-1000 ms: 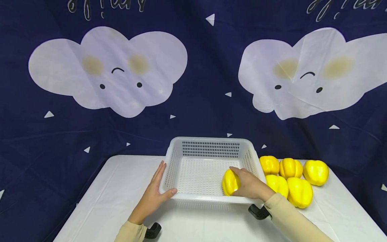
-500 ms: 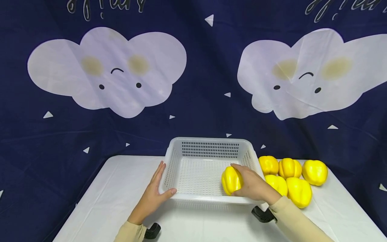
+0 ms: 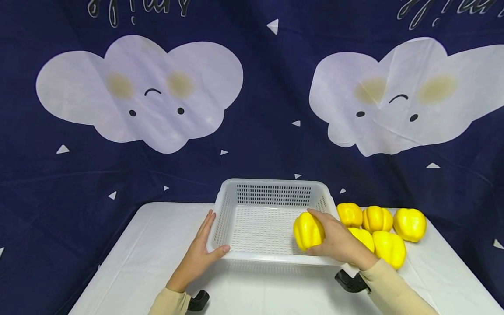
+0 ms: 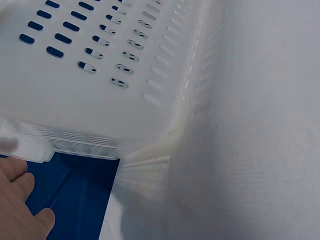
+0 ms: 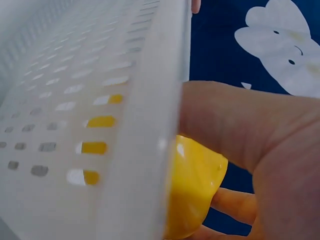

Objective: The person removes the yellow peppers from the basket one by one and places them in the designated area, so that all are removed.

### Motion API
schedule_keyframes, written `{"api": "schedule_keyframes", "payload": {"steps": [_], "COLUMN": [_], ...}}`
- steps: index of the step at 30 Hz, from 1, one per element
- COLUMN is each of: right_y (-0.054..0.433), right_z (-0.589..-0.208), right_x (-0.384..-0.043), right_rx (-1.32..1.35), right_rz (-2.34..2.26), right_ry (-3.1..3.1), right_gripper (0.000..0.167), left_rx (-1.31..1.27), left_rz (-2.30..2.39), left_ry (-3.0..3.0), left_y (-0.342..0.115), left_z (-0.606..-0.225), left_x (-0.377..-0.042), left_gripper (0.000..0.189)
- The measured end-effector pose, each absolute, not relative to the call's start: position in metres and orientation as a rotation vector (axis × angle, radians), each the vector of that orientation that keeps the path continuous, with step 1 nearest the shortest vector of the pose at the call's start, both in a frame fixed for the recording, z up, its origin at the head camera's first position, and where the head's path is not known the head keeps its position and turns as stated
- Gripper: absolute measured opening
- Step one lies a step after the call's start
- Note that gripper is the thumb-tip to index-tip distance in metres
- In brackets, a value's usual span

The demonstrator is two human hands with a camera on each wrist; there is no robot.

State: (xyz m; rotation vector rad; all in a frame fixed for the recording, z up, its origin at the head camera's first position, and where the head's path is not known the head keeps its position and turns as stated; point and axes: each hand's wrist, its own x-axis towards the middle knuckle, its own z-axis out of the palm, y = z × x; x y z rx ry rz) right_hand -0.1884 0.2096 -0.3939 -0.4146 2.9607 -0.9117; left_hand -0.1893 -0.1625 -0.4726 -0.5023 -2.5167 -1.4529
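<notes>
A white plastic basket (image 3: 271, 258) with slotted walls stands on the table. My left hand (image 3: 197, 258) rests against its left side, fingers straight along the outside and thumb over the front rim. In the left wrist view, fingers of the left hand (image 4: 22, 195) show beside the basket's wall (image 4: 95, 100). My right hand (image 3: 338, 240) grips a yellow bell pepper (image 3: 308, 231) over the right front part of the basket. The right wrist view has the thumb across the bell pepper (image 5: 192, 190), with yellow showing through the basket's slots.
Several more yellow bell peppers (image 3: 390, 249) sit close together on the white table (image 3: 157, 227), just right of the basket. A dark blue curtain (image 3: 275, 144) with cloud prints hangs behind. Black wrist devices (image 3: 350, 280) show at both sleeves.
My right hand has lifted the bell pepper slightly and shifted it to the right, toward the basket's right wall. The left hand and the basket have stayed in place.
</notes>
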Motion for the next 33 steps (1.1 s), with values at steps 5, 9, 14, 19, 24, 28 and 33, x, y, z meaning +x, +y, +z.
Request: {"api": "schedule_keyframes", "payload": {"steps": [5,9,14,19,24,28,33], "right_y": [0.214,0.219,0.223,0.227,0.231,0.236,0.244], "right_z": [-0.390,-0.386,-0.382,-0.379,-0.375,-0.374,-0.371], "right_x": [-0.186,-0.184,-0.181,-0.178,-0.175,-0.171,-0.166], "right_rx": [-0.418,-0.443,-0.435,-0.412,-0.371,-0.360,-0.378], "right_rz": [-0.944,-0.963,-0.971,-0.960,-0.956,-0.961,-0.954], "right_ry": [2.963,2.980,2.998,3.021,3.027,3.048,3.083], "right_gripper": [0.105,0.104,0.104,0.105,0.106,0.106,0.104], "left_rx": [-0.500,-0.496,-0.494,-0.493,-0.491,-0.491,-0.493], "left_rz": [-1.461,-1.468,-1.475,-1.476,-1.472,-1.476,-1.478], "left_ry": [-2.516,-2.516,-2.514,-2.511,-2.514,-2.516,-2.519], "left_y": [-0.163,-0.163,-0.163,-0.163,-0.162,-0.162,-0.163], "left_z": [-0.473,-0.473,-0.473,-0.474,-0.474,-0.473,-0.472], "left_x": [-0.189,-0.189,-0.189,-0.189,-0.189,-0.189,-0.189], "left_gripper": [0.099,0.099,0.099,0.099,0.099,0.099,0.099]}}
